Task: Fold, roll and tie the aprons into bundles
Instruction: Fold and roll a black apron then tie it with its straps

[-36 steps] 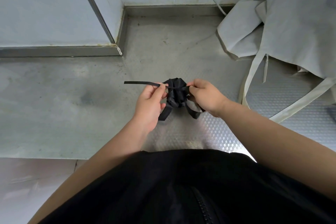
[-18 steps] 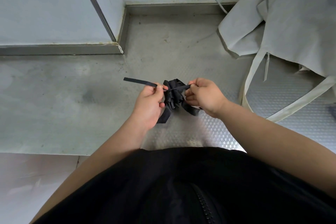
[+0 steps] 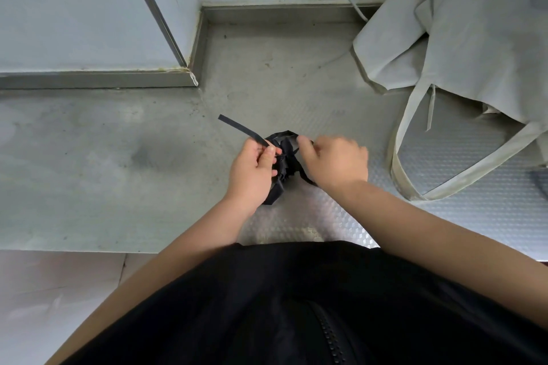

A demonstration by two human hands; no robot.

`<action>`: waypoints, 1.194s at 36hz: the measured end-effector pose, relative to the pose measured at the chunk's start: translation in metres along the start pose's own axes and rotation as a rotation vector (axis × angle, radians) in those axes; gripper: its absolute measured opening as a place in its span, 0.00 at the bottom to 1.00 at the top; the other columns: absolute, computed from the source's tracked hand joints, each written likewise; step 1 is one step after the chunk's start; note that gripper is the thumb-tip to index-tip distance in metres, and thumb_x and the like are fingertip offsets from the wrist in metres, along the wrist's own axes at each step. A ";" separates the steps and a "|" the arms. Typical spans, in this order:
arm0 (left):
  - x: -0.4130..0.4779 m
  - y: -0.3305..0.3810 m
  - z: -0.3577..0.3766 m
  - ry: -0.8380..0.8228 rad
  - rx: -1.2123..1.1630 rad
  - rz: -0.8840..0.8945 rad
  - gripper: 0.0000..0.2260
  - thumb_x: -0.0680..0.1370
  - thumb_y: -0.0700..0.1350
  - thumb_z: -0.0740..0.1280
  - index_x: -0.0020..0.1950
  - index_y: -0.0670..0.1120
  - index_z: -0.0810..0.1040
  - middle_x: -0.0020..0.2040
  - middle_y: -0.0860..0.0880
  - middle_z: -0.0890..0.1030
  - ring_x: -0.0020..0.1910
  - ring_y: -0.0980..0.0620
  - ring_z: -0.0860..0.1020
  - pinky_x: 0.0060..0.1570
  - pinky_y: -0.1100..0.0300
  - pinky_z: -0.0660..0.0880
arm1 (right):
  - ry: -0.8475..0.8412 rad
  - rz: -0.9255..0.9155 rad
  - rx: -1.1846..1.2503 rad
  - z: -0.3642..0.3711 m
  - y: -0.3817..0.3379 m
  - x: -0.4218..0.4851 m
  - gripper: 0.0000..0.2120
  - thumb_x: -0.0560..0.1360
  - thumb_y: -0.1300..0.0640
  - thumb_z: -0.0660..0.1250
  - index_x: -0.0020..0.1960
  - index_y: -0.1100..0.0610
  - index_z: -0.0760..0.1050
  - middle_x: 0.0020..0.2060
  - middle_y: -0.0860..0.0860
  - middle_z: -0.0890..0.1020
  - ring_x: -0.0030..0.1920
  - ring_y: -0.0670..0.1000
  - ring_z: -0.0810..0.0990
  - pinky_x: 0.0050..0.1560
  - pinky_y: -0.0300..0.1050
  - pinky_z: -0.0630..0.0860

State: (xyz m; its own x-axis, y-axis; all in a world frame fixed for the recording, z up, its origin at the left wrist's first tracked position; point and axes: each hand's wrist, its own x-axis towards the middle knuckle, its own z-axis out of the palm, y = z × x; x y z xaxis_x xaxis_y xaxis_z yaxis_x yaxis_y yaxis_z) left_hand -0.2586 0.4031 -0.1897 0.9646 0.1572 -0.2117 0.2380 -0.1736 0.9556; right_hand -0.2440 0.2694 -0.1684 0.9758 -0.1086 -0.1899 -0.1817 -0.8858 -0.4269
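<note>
Black cloth, rolled into a small bundle (image 3: pixel 286 160), sat between our hands over the metal worktop (image 3: pixel 89 163), near the middle of the view. Our left hand (image 3: pixel 252 172) pinched the black strap (image 3: pixel 240 127) between thumb and forefinger, the strap's free end sticking out up and to the left. Our right hand (image 3: pixel 335 160) lay against the other side of the bundle with a fingertip at a loop of strap over the top. It was blurred, so we could not tell whether it pinched the loop or only touched it. We judged the bundle light, soft and springy, apt to unroll if the strap went slack. The strap looked thin and rather slippery, so the best hold seemed close to the knot, one end in each hand, drawn evenly apart. Well apart at the right, pale aprons (image 3: pixel 474 53) lay heaped with their ties trailing
</note>
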 end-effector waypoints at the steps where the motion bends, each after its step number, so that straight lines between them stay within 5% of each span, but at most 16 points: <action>1: 0.000 0.001 0.000 -0.007 -0.001 0.003 0.09 0.82 0.41 0.58 0.44 0.53 0.70 0.43 0.57 0.78 0.40 0.64 0.76 0.38 0.70 0.74 | -0.115 0.030 0.094 -0.001 -0.003 0.001 0.25 0.77 0.40 0.57 0.28 0.55 0.65 0.30 0.51 0.72 0.38 0.56 0.73 0.40 0.45 0.66; 4: 0.000 0.002 -0.002 -0.057 -0.006 0.012 0.09 0.81 0.41 0.59 0.45 0.54 0.71 0.43 0.57 0.78 0.41 0.66 0.76 0.38 0.71 0.74 | -0.271 0.114 0.368 0.005 -0.005 0.009 0.24 0.77 0.47 0.63 0.27 0.56 0.61 0.22 0.50 0.66 0.26 0.51 0.65 0.28 0.42 0.62; 7: 0.000 0.003 -0.005 -0.060 -0.018 0.018 0.09 0.81 0.42 0.60 0.45 0.54 0.72 0.43 0.57 0.79 0.41 0.66 0.76 0.36 0.70 0.73 | -0.292 0.160 0.618 0.007 -0.008 0.012 0.17 0.78 0.57 0.63 0.31 0.58 0.67 0.20 0.47 0.65 0.24 0.49 0.63 0.25 0.38 0.60; 10: 0.004 0.004 -0.010 -0.043 -0.012 0.002 0.08 0.80 0.43 0.62 0.43 0.54 0.75 0.41 0.57 0.80 0.39 0.64 0.76 0.35 0.69 0.72 | -0.287 0.133 0.706 0.008 -0.013 0.009 0.12 0.79 0.59 0.61 0.40 0.63 0.77 0.30 0.52 0.73 0.34 0.52 0.70 0.36 0.46 0.73; 12: 0.006 0.004 -0.012 -0.033 0.016 -0.009 0.08 0.79 0.45 0.64 0.41 0.53 0.76 0.39 0.57 0.80 0.37 0.62 0.75 0.37 0.66 0.72 | -0.263 0.105 0.746 0.011 -0.013 0.007 0.13 0.79 0.60 0.61 0.37 0.56 0.77 0.33 0.52 0.77 0.37 0.52 0.74 0.47 0.53 0.77; 16: 0.012 0.005 -0.014 -0.010 0.096 -0.028 0.08 0.78 0.45 0.65 0.39 0.53 0.79 0.35 0.57 0.78 0.31 0.64 0.72 0.39 0.63 0.71 | -0.219 -0.015 0.659 0.014 -0.017 0.004 0.10 0.79 0.59 0.61 0.41 0.52 0.77 0.40 0.51 0.82 0.44 0.53 0.80 0.54 0.52 0.77; 20: 0.020 0.010 -0.017 -0.038 0.292 0.011 0.11 0.79 0.44 0.62 0.37 0.51 0.77 0.31 0.47 0.75 0.30 0.53 0.69 0.36 0.57 0.67 | -0.118 -0.220 0.408 0.015 -0.019 0.001 0.10 0.79 0.58 0.61 0.56 0.57 0.79 0.45 0.52 0.82 0.46 0.51 0.78 0.48 0.35 0.69; 24: 0.025 0.019 -0.021 -0.095 0.554 0.087 0.08 0.78 0.40 0.61 0.46 0.45 0.80 0.35 0.46 0.78 0.36 0.46 0.73 0.34 0.58 0.66 | -0.019 -0.412 0.294 0.017 -0.021 0.001 0.12 0.79 0.63 0.62 0.59 0.61 0.79 0.53 0.58 0.82 0.54 0.57 0.78 0.49 0.31 0.63; 26: 0.025 0.022 -0.023 -0.142 0.666 0.148 0.11 0.78 0.40 0.61 0.53 0.45 0.81 0.40 0.44 0.80 0.41 0.44 0.76 0.36 0.60 0.64 | -0.021 -0.439 0.271 0.017 -0.019 0.002 0.11 0.79 0.63 0.62 0.58 0.62 0.79 0.60 0.59 0.77 0.60 0.58 0.76 0.55 0.34 0.65; 30: 0.024 0.026 -0.029 -0.234 0.767 0.261 0.10 0.78 0.40 0.60 0.53 0.45 0.82 0.33 0.50 0.71 0.37 0.46 0.72 0.34 0.62 0.59 | -0.057 -0.482 0.202 0.014 -0.014 0.005 0.11 0.79 0.60 0.60 0.56 0.63 0.78 0.74 0.57 0.62 0.65 0.57 0.73 0.56 0.52 0.74; 34: 0.023 0.026 -0.033 -0.281 0.811 0.331 0.08 0.78 0.40 0.62 0.51 0.42 0.81 0.37 0.44 0.72 0.37 0.48 0.68 0.35 0.60 0.58 | -0.158 -0.506 0.198 0.017 -0.012 0.009 0.09 0.79 0.62 0.59 0.54 0.65 0.74 0.64 0.58 0.74 0.62 0.58 0.74 0.58 0.50 0.72; 37: 0.023 0.023 -0.034 -0.302 0.811 0.344 0.07 0.78 0.41 0.64 0.48 0.39 0.79 0.40 0.46 0.72 0.38 0.48 0.70 0.38 0.59 0.62 | -0.160 -0.485 0.233 0.019 -0.011 0.010 0.06 0.79 0.61 0.59 0.50 0.63 0.73 0.45 0.53 0.77 0.46 0.56 0.76 0.46 0.46 0.70; 43: 0.017 0.009 -0.035 -0.199 0.605 0.328 0.07 0.76 0.38 0.67 0.53 0.43 0.79 0.43 0.52 0.75 0.42 0.53 0.74 0.50 0.60 0.72 | -0.203 -0.132 0.601 0.024 -0.017 0.014 0.10 0.77 0.57 0.65 0.37 0.50 0.70 0.33 0.45 0.75 0.34 0.44 0.73 0.39 0.36 0.69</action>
State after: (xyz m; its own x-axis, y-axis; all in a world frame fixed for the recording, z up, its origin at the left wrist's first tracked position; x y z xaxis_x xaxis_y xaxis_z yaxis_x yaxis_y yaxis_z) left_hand -0.2437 0.4382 -0.1772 0.9860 -0.1655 -0.0215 -0.1020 -0.6995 0.7074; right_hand -0.2297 0.2937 -0.1846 0.9627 0.1236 -0.2405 -0.1561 -0.4723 -0.8675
